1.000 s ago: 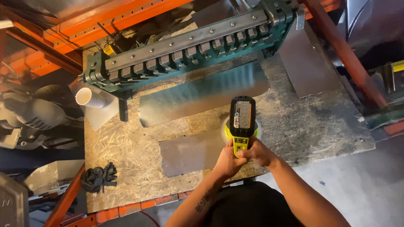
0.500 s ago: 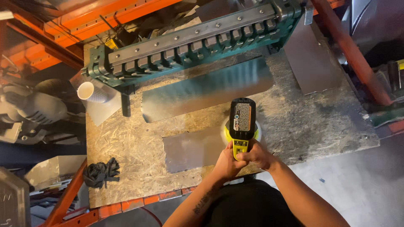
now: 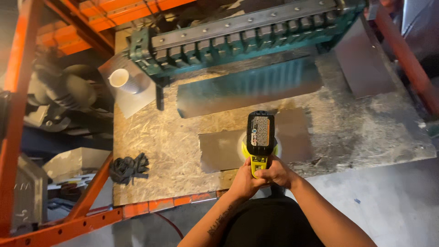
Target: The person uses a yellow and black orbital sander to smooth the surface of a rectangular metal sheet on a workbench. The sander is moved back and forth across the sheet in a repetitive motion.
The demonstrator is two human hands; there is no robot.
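Observation:
Both my hands grip the handle of a yellow and black cordless power tool (image 3: 260, 137). My left hand (image 3: 243, 179) wraps the handle from the left, and my right hand (image 3: 275, 172) from the right. The tool's round pad sits on a small flat metal sheet (image 3: 215, 148) that lies on a chipboard bench top (image 3: 151, 137). A longer shiny metal sheet (image 3: 249, 88) lies just beyond it, under the front of a green metal bending machine (image 3: 238, 39).
A white cup (image 3: 120, 78) stands at the bench's left rear corner on a grey sheet. Black gloves (image 3: 129, 167) lie at the front left. Another metal sheet (image 3: 366, 64) leans at the right rear. Orange rack beams (image 3: 87, 208) frame the bench.
The view has shifted a little, so the bench and tool appear further right. My hands keep the same grip on the tool over the small sheet.

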